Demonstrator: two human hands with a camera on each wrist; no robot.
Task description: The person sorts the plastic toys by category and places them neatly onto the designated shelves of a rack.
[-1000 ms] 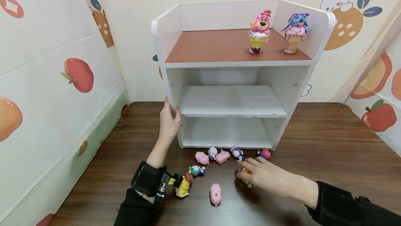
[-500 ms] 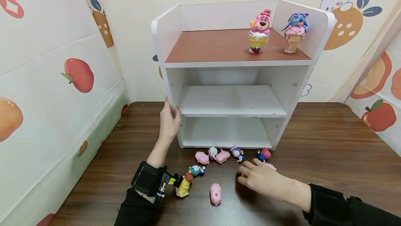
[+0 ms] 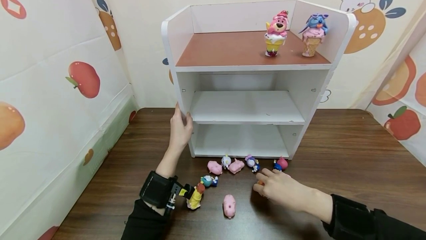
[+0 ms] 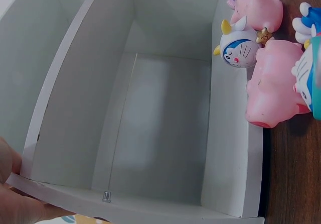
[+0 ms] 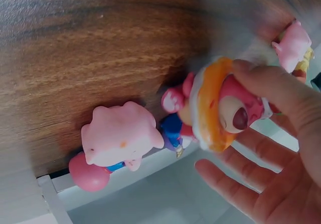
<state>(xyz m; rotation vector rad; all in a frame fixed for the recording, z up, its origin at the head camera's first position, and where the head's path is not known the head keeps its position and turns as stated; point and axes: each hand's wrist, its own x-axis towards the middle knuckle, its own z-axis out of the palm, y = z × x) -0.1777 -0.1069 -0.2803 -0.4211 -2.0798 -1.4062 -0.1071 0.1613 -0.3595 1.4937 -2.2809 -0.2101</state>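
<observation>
A: Right grip (image 3: 283, 188), status?
B: Your right grip pinches the bear figure (image 5: 230, 101); your thumb lies near its orange ring (image 5: 208, 106), the lower fingers spread apart.
A: Orientation?
B: Long axis nearly crosswise in the right wrist view, dipping slightly at the head end. Feet point left, toward the pink pig (image 5: 123, 136); head right, toward your palm. Its face shows to your wrist camera.
A: Location?
B: Low over the surface (image 3: 349, 158), before the shelf unit's (image 3: 246, 107) right part. Contact with the surface: cannot tell.
A: Left grip (image 3: 181, 132)?
B: Yours holds the shelf unit's left panel edge.
</observation>
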